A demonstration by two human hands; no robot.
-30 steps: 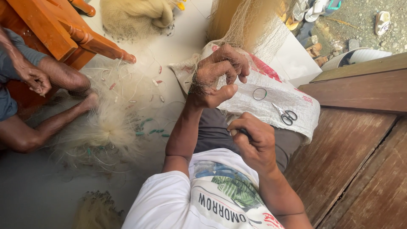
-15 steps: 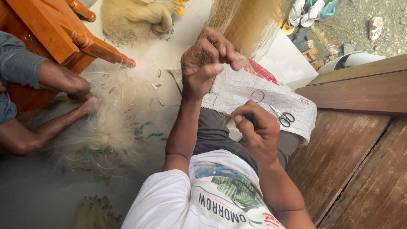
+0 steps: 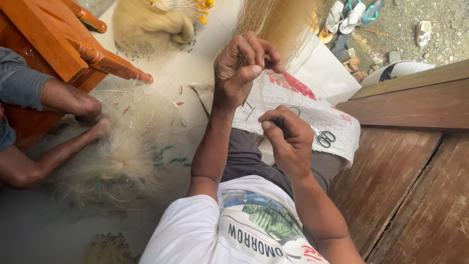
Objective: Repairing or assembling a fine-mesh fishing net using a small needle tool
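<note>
Head view, looking down on a seated person mending a fishing net. The left hand is raised, its fingers curled and pinching a gather of the fine pale mesh where the net hangs down from the top edge of the view. The right hand sits lower, over the lap, closed around a slim dark tool, seemingly a netting needle; most of that tool is hidden by the fingers. A white woven sack lies across the person's lap, with a pair of scissors resting on it just beside the right hand.

On the pale floor, a loose heap of net with small floats spreads toward the left edge, touching another person's bare foot. A wooden chair stands at the top left corner; wooden planks fill the right side; sandals lie near the top edge.

Judged from its look, the mesh is very light, limp and easily snagged or torn; it is best held by a bunched fold between fingertips, close to the working spot, rather than by a single strand.
</note>
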